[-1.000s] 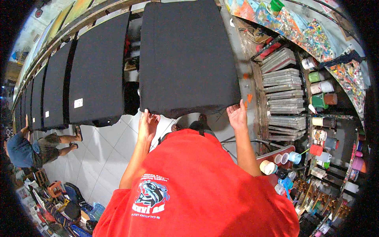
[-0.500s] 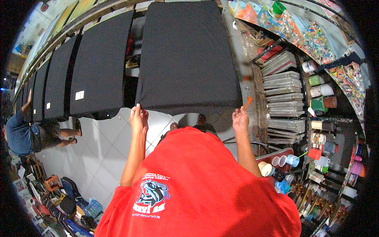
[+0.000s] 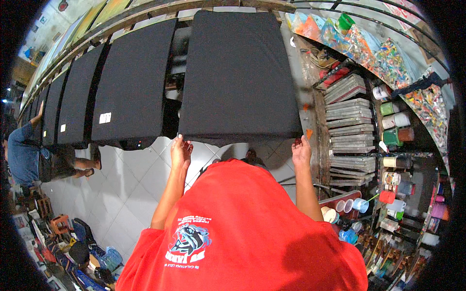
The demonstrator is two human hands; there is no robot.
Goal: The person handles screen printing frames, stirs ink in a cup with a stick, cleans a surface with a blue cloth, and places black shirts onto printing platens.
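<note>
In front of me a black cloth (image 3: 240, 72) lies smooth over a long flat board, its near edge hanging down a little. At the near left corner my left hand (image 3: 181, 154) is closed, thumb and fingertips pinching the cloth's edge. My right hand (image 3: 301, 152) is at the near right corner, its fingers curled and closed on the edge there. The board under the cloth is hidden.
More black-covered boards (image 3: 133, 80) stand in a row to the left, some with small white labels. A person in a blue shirt (image 3: 23, 153) works at the far left. Stacked frames (image 3: 350, 138), paint tubs (image 3: 395, 120) and a wooden rail (image 3: 318, 140) are on the right.
The view has shifted slightly, so the boards sit lower and farther right in the picture. Both hands stay at the near corners of the black cloth.
</note>
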